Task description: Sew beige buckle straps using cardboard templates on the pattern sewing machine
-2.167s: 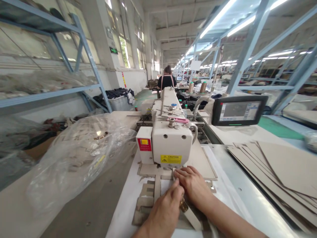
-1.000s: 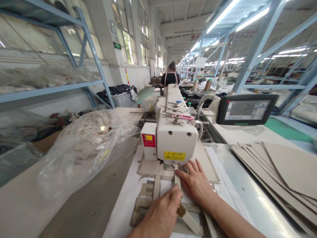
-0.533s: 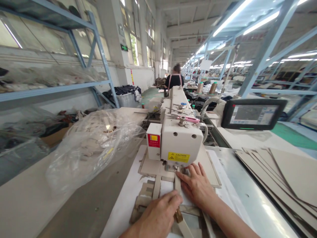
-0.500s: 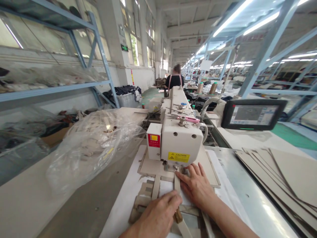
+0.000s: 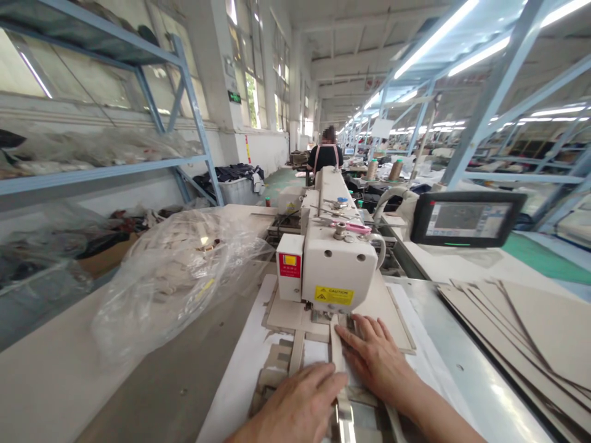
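A white sewing machine point(image 5: 333, 264) with a yellow caution label stands in the middle of the table. A narrow beige strap point(image 5: 336, 351) runs from under its head toward me, over a beige template point(image 5: 295, 317). My right hand point(image 5: 376, 357) lies flat beside the strap just below the machine head, fingers stretched out. My left hand point(image 5: 300, 406) rests palm down on the strap nearer me, fingers curled over it. What lies under the left hand is hidden.
A clear plastic bag point(image 5: 180, 277) of beige pieces sits at the left. Stacked cardboard sheets point(image 5: 521, 332) lie at the right. A control screen point(image 5: 466, 218) stands behind the sheets. A person stands far down the aisle point(image 5: 325, 157). Blue shelving point(image 5: 106, 169) lines the left wall.
My view has dropped a little and shifted. The brass buckle seen under my left hand earlier is now covered. My right hand has flattened and slid slightly toward the machine head.
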{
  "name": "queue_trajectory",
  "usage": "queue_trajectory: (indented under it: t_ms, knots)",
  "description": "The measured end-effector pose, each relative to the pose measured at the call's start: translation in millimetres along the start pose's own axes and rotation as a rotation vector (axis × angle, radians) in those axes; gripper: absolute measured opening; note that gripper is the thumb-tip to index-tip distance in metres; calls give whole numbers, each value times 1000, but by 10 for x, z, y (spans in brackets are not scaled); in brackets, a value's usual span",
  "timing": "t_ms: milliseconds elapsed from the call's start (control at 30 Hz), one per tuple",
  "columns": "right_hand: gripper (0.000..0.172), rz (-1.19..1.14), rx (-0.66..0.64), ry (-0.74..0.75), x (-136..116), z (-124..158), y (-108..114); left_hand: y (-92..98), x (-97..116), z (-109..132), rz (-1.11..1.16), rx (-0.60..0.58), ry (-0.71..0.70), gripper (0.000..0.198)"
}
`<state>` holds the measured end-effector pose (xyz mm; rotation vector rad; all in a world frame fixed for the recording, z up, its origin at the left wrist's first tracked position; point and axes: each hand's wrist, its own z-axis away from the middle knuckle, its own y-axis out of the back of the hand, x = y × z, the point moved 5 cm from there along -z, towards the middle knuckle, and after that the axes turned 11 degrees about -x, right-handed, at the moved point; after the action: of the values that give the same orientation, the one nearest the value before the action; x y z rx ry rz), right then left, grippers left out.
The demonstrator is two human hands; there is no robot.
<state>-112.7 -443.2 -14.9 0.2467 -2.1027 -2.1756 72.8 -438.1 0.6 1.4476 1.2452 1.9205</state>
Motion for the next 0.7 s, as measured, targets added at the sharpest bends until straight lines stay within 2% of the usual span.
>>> queue_trajectory:
  t_ms: [100, 233, 300, 400, 467, 567, 633, 700]
  knots:
    - [62, -49, -47, 92, 128, 228, 44, 193, -143, 175, -24, -1, 41, 58]
    - [67, -40, -62, 241, 217, 681, 174, 328, -564, 453, -79, 14, 189, 67]
    - [69, -11, -40, 294, 201, 836, 212, 334, -717, 508, -102, 21, 191, 72]
    - [71, 42, 11, 317, 145, 888, 170, 340, -785, 463, -129, 11, 124, 73]
    - [67, 50, 18, 309, 107, 835, 98, 365, -773, 386, -158, -2, 92, 69]
    - [50, -65, 17, 231, 64, 736, 82, 375, -783, 273, -220, -11, 76, 60]
    - [41, -259, 35, 130, 46, 701, 179, 334, -862, 220, -253, 32, 65, 55]
    - [40, -512, 79, 16, 50, 685, 312, 268, -1030, 163, -261, 152, 40, 44]
